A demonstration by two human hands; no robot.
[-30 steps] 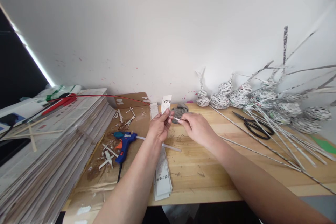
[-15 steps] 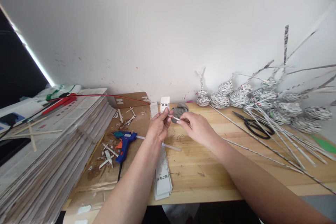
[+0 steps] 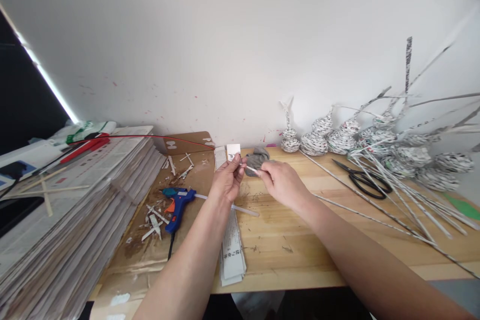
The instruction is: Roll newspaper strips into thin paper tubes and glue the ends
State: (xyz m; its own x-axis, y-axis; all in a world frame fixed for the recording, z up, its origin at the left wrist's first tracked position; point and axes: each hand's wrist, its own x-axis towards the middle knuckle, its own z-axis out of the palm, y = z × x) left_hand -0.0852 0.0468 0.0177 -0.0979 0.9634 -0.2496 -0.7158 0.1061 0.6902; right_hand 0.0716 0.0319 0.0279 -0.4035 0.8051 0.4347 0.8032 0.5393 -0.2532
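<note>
Between the fingers of my left hand is a paper strip, and its white printed end stands up above the thumb. My right hand pinches the thin rolled paper tube that runs out of the strip. Beyond my right wrist a long paper tube continues over the table to the right; my hand hides where it joins. Behind both hands lies a crumpled grey cloth. Under my left forearm is a stack of cut paper strips.
A blue glue gun lies on stained cardboard among paper scraps. Left of it is a tall newspaper stack. Along the wall stand several woven paper gourd shapes. Black scissors and loose paper tubes lie at the right.
The strip's end above my left hand now sticks up less and shows different print. The long tube's far end has shifted slightly right. Both hands stay in nearly the same place.
</note>
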